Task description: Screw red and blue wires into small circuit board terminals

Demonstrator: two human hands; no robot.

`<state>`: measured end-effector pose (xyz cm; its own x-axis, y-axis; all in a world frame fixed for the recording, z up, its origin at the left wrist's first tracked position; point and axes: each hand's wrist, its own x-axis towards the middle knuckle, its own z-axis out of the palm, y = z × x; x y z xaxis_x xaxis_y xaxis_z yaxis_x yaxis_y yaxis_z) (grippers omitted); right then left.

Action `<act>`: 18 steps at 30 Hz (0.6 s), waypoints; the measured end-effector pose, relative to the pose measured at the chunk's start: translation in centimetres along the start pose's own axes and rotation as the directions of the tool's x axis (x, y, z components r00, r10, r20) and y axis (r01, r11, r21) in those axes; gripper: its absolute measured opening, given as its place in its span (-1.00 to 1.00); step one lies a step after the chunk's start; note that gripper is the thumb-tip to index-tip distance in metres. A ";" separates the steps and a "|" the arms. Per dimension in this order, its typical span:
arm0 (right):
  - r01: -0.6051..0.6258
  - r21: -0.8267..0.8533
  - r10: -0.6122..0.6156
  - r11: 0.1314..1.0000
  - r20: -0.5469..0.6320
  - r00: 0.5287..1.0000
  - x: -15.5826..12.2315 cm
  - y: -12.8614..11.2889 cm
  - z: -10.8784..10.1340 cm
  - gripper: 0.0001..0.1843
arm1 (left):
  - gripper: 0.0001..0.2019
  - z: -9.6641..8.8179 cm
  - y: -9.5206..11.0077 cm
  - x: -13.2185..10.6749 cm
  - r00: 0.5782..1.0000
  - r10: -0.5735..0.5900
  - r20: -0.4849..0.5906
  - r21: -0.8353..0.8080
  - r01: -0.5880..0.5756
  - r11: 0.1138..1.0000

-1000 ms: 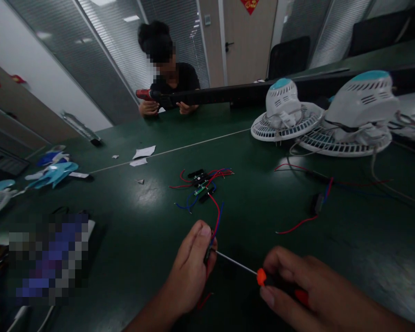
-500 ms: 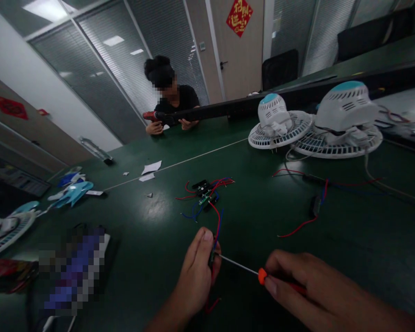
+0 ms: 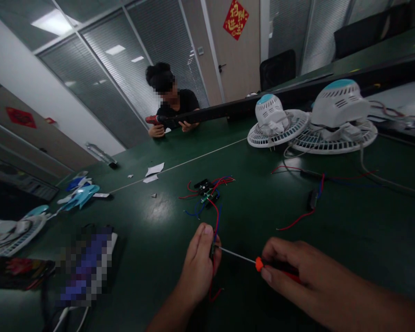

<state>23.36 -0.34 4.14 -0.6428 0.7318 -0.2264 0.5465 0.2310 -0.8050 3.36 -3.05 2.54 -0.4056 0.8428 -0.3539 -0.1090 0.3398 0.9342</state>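
Near the front of the green table, my left hand (image 3: pixel 201 263) is closed around a small circuit board (image 3: pixel 212 249) with red and blue wires, mostly hidden by the fingers. My right hand (image 3: pixel 297 276) grips a screwdriver (image 3: pixel 258 264) by its orange-red handle. The screwdriver's thin metal shaft points left, and its tip meets the board at my left fingers. Just beyond my left hand lies a cluster of circuit boards (image 3: pixel 207 192) with red and blue wires. To the right rests a dark wired module (image 3: pixel 312 199) with red and blue leads.
Two white fan heads (image 3: pixel 339 110) lie face down at the back right, with a grey cord trailing. White paper scraps (image 3: pixel 154 169), light-blue fan blades (image 3: pixel 79 197) and another fan (image 3: pixel 17 235) lie leftward. Across the table (image 3: pixel 152 249), a person (image 3: pixel 176 103) holds a red and black tool.
The camera view has shifted slightly. Both hands keep their grips, and the screwdriver tip stays at the board.
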 end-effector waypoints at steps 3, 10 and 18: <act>0.006 0.012 -0.006 1.000 -0.009 1.000 0.1 0.0 0.1 -0.81 | -0.54 -0.2 -0.1 0.1 0.995 0.082 0.050 0.079 -0.086 0.993; 0.001 0.060 0.000 0.998 -0.019 1.000 0.5 -0.1 0.5 -0.80 | -0.62 -1.0 0.1 0.3 0.982 0.157 0.102 0.195 -0.175 0.965; -0.005 0.055 0.008 0.998 -0.058 0.998 1.3 0.6 0.7 -0.81 | -0.73 -1.1 0.7 0.9 0.961 0.121 0.248 0.115 -0.154 0.981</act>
<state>22.47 0.34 3.01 -0.6064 0.7694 -0.2006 0.5192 0.1920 -0.8328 1.95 -2.53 2.91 -0.1780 0.9548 -0.2381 0.0600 0.2521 0.9658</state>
